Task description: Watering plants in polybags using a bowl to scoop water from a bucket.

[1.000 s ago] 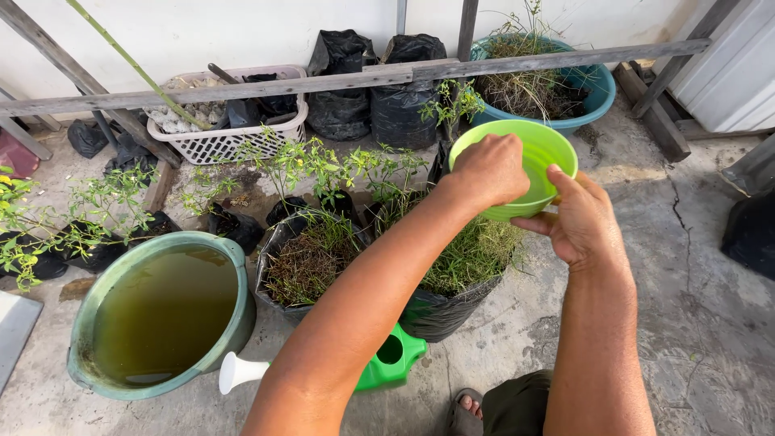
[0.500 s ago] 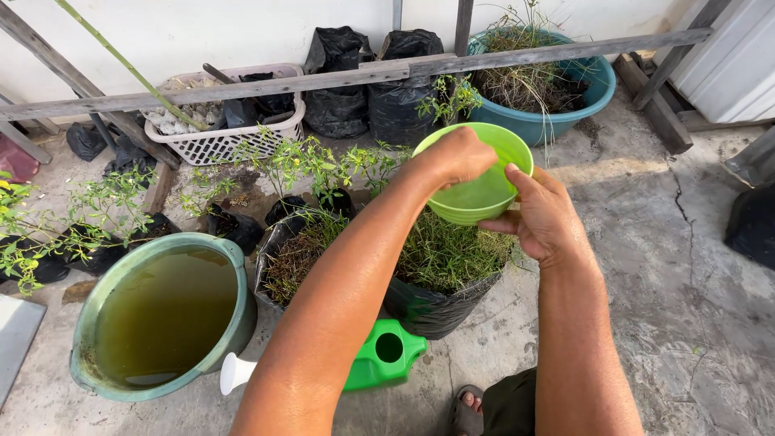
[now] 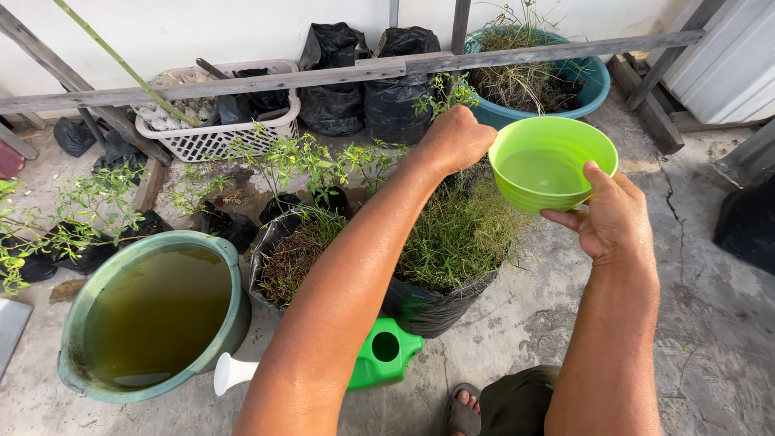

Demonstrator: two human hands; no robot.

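My right hand [image 3: 607,216] grips a light green plastic bowl [image 3: 549,161] by its near rim, thumb inside; the bowl holds a little water and hangs above the right edge of a black grow bag full of grassy plants [image 3: 452,242]. My left hand [image 3: 454,137] is a closed fist just left of the bowl, above the same bag; whether it touches the bowl or holds anything is hidden. A second black bag with dry grass [image 3: 295,258] stands to the left.
A green tub of murky water [image 3: 153,311] stands at lower left. A green watering can with a white spout [image 3: 379,359] lies on the concrete below my left arm. Behind are a white basket [image 3: 218,133], black bags [image 3: 363,97], a teal tub [image 3: 577,89] and a wooden rail [image 3: 323,77].
The bowl has swung right in my right hand and now sits level. My left hand came off its rim and hovers as a fist over the grass bag.
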